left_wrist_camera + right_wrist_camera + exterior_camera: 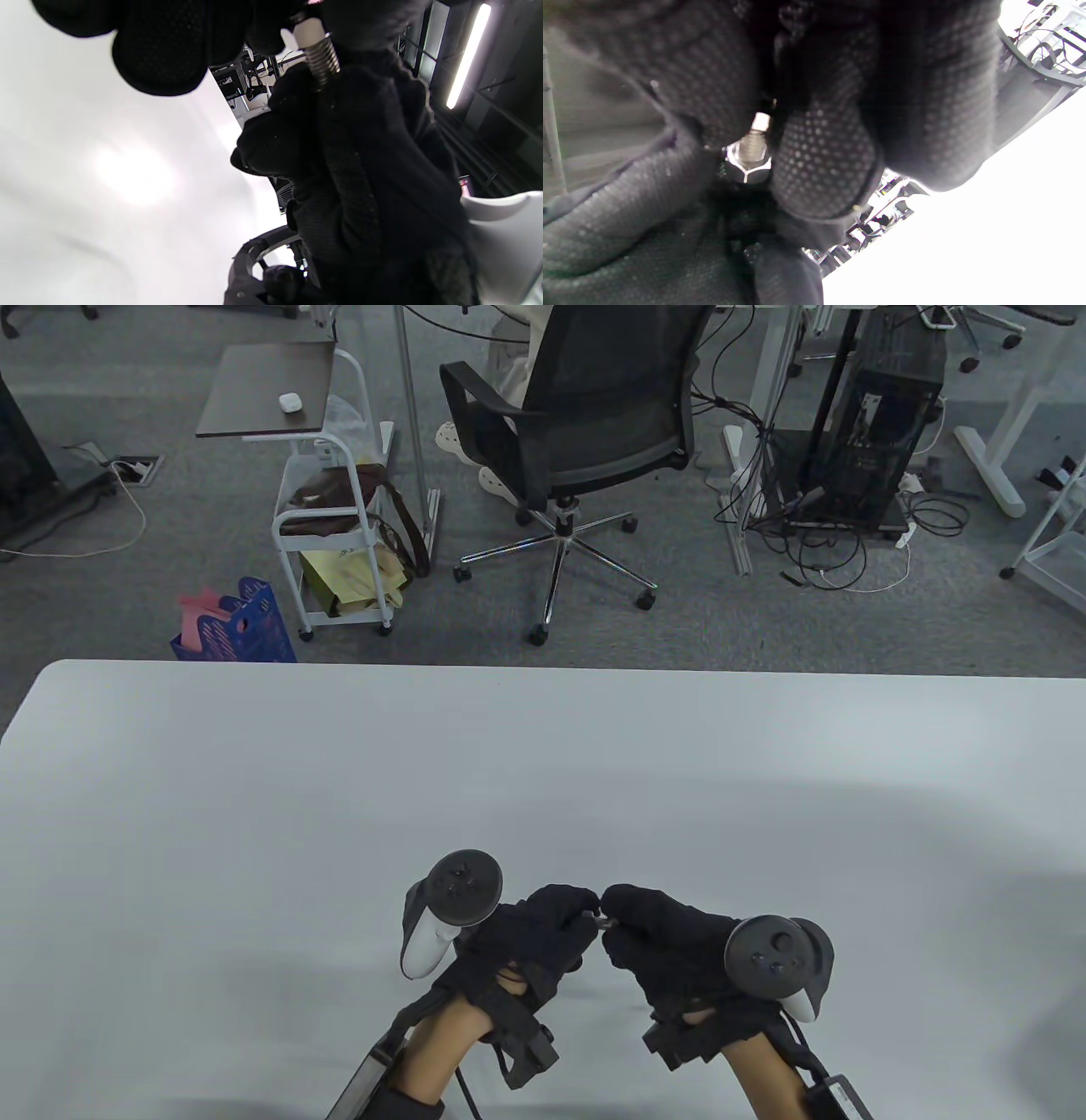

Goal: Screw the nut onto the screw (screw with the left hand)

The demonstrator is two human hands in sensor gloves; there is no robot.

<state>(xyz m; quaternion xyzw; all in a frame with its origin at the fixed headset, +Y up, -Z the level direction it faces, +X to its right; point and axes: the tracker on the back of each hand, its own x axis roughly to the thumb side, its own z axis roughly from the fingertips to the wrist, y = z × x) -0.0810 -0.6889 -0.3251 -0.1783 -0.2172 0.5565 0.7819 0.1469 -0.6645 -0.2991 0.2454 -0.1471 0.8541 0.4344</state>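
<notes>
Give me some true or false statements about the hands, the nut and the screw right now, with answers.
1. The left hand and right hand meet fingertip to fingertip above the table. True.
2. The nut lies loose on the table. False: it sits on the screw, between the fingers.
3. Bare thread shows on the screw. True.
4. The hands are ungloved. False: both wear black gloves.
5. A black office chair stands beyond the table. True.

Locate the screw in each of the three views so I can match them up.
Table view: screw low centre, a small glint between the two hands' fingertips.
Left wrist view: top centre, threaded shaft between gloved fingers.
Right wrist view: left of centre, shaft above the nut.
Shared landmark: white table.
</notes>
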